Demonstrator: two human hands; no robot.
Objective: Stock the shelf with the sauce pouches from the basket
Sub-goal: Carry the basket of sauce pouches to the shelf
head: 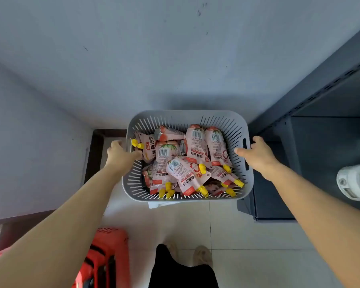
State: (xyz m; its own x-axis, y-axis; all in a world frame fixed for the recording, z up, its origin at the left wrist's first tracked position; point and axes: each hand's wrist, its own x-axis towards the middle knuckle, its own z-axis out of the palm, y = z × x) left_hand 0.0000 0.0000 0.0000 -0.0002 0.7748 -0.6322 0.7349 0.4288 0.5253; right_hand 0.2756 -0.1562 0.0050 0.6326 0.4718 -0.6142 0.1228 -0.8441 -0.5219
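A grey slotted plastic basket (pixel 187 117) sits in front of me near the wall, above the tiled floor. It is filled with several pink sauce pouches (pixel 185 171) with yellow caps, lying in a loose pile. My left hand (pixel 121 153) grips the basket's left rim, thumb inside. My right hand (pixel 258 152) holds the right rim by the handle slot. The dark shelf (pixel 324 154) stands just right of the basket.
Two white containers (pixel 355 181) stand on the shelf at the right edge. A red plastic stool (pixel 106 256) is at the lower left. A grey wall rises behind the basket. My feet and dark trousers (pixel 183 273) show at the bottom.
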